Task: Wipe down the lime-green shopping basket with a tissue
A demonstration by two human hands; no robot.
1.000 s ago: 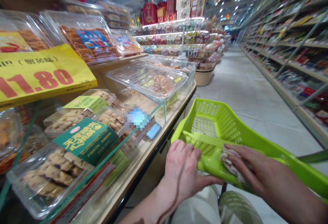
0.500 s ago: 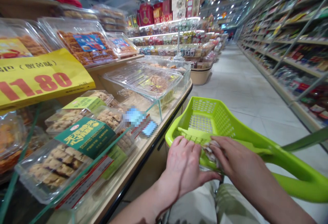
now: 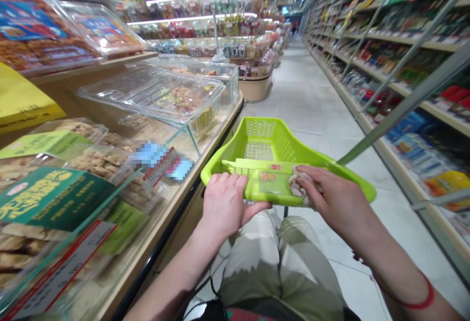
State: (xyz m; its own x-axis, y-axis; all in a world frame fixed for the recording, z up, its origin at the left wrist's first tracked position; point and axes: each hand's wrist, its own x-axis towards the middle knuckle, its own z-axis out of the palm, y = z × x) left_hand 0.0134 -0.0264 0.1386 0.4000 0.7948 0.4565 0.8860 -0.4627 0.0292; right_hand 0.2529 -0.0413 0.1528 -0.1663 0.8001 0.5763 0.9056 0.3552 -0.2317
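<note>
In front of my knees is a bright green plastic shopping cart (image 3: 263, 130) with a perforated basket. My left hand (image 3: 223, 198) holds its near rim on the left, fingers curled over the top and thumb stretched to the right below. My right hand (image 3: 332, 193) is closed around a crumpled whitish cloth (image 3: 301, 186) with brownish marks. The cloth is pressed against the right side of the cart's near panel. Between my hands a clear label window (image 3: 270, 182) with small orange print shows on that panel. Inside the basket, the grid floor is visible.
On the left stands a display counter (image 3: 191, 198) with glass dividers, packs of cookies (image 3: 55, 198) and a clear-lidded bin (image 3: 176, 100). Stocked shelves (image 3: 411, 61) line the right side, crossed by a slanting metal bar (image 3: 400, 105). A tiled aisle (image 3: 290, 86) runs ahead between them.
My right hand with the cloth has moved right along the cart's near panel, uncovering the label window. My left hand keeps its hold on the rim. The view has shifted right and downward.
</note>
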